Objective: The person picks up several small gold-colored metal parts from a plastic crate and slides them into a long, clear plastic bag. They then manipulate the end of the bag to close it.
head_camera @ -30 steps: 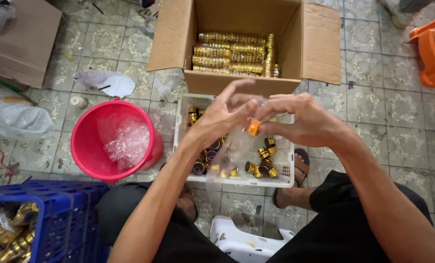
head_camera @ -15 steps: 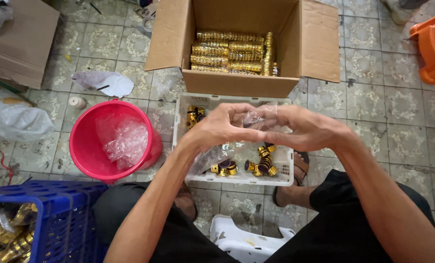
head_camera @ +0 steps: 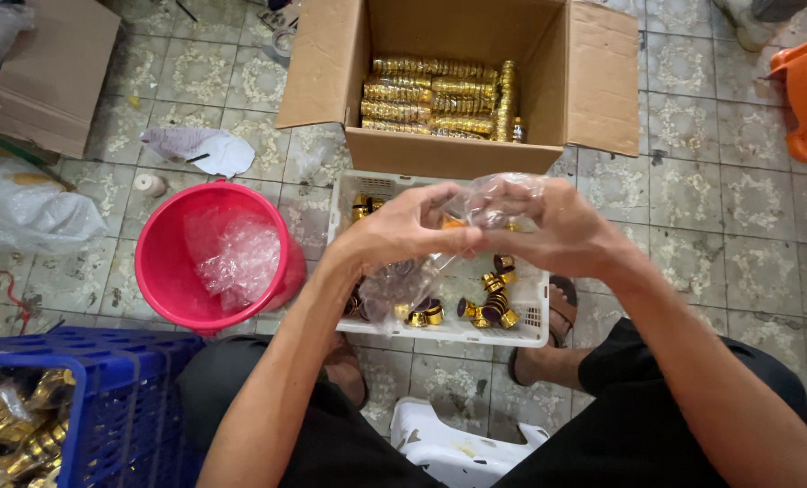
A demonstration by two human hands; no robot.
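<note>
Both hands [head_camera: 489, 230] now closer together, still pinching clear plastic bag [head_camera: 503, 194].

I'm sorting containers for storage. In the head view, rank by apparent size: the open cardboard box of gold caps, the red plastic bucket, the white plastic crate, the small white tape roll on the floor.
1. Open cardboard box
2. White plastic crate, hands partly covering it
3. Red plastic bucket, close to the crate
4. Small white tape roll

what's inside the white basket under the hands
The white basket holds loose gold caps along its near side and a few at the far left corner. The left hand, right hand and clear plastic bag cover its middle.
</note>
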